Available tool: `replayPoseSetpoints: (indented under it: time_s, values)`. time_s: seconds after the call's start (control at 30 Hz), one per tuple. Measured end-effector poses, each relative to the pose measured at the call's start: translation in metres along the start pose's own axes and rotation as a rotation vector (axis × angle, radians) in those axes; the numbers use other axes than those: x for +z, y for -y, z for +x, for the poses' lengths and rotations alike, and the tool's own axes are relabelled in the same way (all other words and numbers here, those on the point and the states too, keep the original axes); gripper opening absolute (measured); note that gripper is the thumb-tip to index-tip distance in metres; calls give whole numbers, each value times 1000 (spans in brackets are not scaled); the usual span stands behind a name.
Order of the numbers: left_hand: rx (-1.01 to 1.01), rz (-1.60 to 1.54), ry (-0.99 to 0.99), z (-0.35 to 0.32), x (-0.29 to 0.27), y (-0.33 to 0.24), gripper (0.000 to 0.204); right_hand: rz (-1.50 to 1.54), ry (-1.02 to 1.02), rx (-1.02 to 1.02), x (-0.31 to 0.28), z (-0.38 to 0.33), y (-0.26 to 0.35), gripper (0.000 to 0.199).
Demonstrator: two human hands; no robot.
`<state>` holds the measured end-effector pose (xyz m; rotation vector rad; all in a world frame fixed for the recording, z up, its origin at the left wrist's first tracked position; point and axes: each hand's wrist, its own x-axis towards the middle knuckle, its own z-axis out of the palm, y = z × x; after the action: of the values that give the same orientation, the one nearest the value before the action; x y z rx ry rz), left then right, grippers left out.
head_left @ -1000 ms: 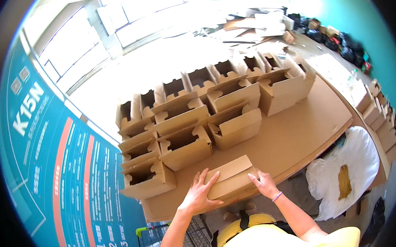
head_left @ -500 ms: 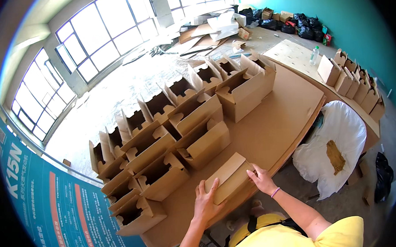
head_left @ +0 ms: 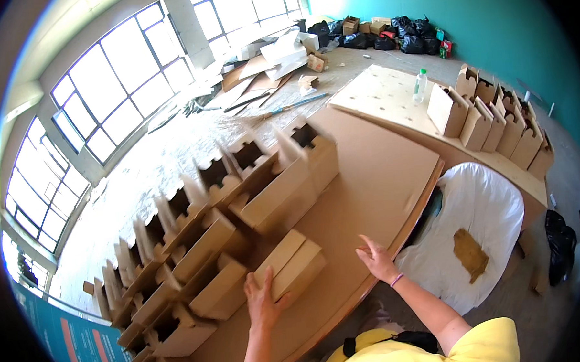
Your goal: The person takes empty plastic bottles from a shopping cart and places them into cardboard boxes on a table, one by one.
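My left hand (head_left: 264, 303) grips the left end of a closed brown cardboard box (head_left: 292, 264), thumb along its near side and fingers over the far edge. The box rests on a large flat cardboard sheet (head_left: 386, 152), close to the open boxes. To the right of it, my right hand (head_left: 376, 260) hovers by the sheet's front edge, fingers stretched out, holding nothing. Several open cardboard boxes (head_left: 220, 291) with raised flaps stand in tight rows on the left. Motion blurs some of their upper edges.
Beyond the sheet, a pale board (head_left: 380, 93) carries a clear bottle (head_left: 420, 86) and more open boxes (head_left: 478, 124). A white plastic cover (head_left: 482, 205) with a brown patch lies at right. A teal printed banner (head_left: 83, 345) stands lower left; black bags (head_left: 413, 43) line the far wall.
My right hand has come off the box and opened to its right. With my left hand still on it, the box has moved nearer the open boxes. The view has turned right.
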<state>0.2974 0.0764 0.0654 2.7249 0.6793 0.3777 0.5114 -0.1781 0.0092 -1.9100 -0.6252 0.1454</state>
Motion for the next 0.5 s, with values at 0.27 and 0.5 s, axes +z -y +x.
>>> replayPoseSetpoints:
  time_s: [0.27,0.5]
  values:
    - [-110,86,-62,94,31,-50,95,-639,-495,-124,-297,272,-162,46]
    - [-203,208,-76,96,33,-46,100,-678,-583,12,-477,429,-267,65]
